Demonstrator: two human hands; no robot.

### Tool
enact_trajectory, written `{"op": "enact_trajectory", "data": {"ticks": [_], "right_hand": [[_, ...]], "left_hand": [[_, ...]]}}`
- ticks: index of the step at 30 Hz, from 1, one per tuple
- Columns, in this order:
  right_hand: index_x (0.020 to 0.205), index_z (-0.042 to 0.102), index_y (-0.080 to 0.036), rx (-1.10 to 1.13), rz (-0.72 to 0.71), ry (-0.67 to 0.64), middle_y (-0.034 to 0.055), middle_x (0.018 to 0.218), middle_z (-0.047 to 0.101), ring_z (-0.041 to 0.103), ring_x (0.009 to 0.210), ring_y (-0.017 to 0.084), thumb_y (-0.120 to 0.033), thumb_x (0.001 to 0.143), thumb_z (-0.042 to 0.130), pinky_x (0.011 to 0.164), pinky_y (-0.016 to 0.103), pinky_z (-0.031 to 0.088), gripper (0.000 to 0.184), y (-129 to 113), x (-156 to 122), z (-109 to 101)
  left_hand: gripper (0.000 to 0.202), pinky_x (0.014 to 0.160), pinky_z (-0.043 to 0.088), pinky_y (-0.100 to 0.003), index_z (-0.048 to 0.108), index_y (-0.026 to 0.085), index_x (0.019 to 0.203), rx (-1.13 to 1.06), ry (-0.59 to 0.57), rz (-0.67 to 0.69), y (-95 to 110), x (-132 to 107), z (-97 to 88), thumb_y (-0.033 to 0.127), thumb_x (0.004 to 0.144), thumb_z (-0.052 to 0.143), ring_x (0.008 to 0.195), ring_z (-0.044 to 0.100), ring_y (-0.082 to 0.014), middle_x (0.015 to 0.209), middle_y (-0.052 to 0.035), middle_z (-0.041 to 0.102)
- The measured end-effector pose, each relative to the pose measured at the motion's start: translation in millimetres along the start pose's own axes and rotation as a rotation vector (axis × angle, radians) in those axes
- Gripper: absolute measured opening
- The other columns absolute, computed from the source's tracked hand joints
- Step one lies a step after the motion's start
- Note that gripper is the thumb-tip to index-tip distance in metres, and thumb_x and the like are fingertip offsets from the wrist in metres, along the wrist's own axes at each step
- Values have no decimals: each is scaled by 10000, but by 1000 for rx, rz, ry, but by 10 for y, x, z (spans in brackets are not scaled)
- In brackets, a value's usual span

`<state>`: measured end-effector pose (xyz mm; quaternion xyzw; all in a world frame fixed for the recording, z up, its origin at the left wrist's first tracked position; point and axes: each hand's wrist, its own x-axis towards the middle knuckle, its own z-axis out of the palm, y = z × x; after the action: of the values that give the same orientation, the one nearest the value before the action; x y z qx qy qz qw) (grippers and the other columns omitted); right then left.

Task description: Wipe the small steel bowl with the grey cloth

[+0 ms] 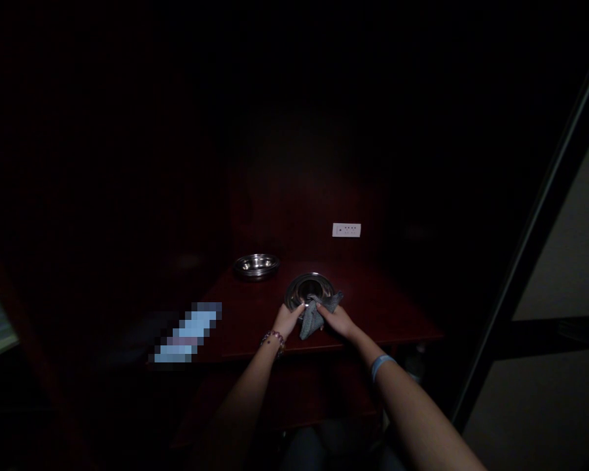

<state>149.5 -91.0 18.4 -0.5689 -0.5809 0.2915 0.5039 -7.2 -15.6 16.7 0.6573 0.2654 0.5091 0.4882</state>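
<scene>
I see the bowl (309, 286) just ahead of the 2 hands: left hand (287, 319) gripping its near rim, right hand (340, 320) clamped on the cloth (315, 313) over it

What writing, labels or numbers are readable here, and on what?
None can be read.
Wall plate: a few dark marks, too small to read.
Blurred patch at the table edge: nothing legible.
Near dish, far dish and the cloth in the right hand: no lettering shows in this dim light.
</scene>
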Motion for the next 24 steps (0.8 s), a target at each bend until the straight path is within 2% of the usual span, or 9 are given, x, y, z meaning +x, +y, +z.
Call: {"op": "enact_trajectory", "data": {"ticks": [10, 19, 24], "right_hand": [[811, 625, -154, -7, 13, 9, 27, 649, 639, 595, 536, 129, -570, 824, 479, 581, 253, 497, 441, -30, -22, 0], [809, 623, -147, 3, 10, 11, 27, 638, 634, 602, 544, 136, -569, 820, 486, 585, 258, 501, 444, 4, 0, 3], [842, 627, -144, -9, 13, 10, 29, 654, 641, 599, 545, 134, -571, 825, 476, 578, 253, 494, 454, -10, 10, 2]], "left_hand": [[356, 967, 427, -361, 650, 120, 993, -45, -28, 15, 107, -40, 11, 342, 714, 657, 1040, 618, -222, 1113, -135, 671], [460, 986, 414, -367, 640, 119, 1034, -66, -10, 9, 64, -29, 14, 408, 679, 699, 1070, 603, -228, 1143, -144, 656], [468, 926, 461, -349, 667, 106, 988, -88, -95, -31, 75, -20, 17, 428, 652, 722, 988, 639, -230, 1064, -143, 690]]}}
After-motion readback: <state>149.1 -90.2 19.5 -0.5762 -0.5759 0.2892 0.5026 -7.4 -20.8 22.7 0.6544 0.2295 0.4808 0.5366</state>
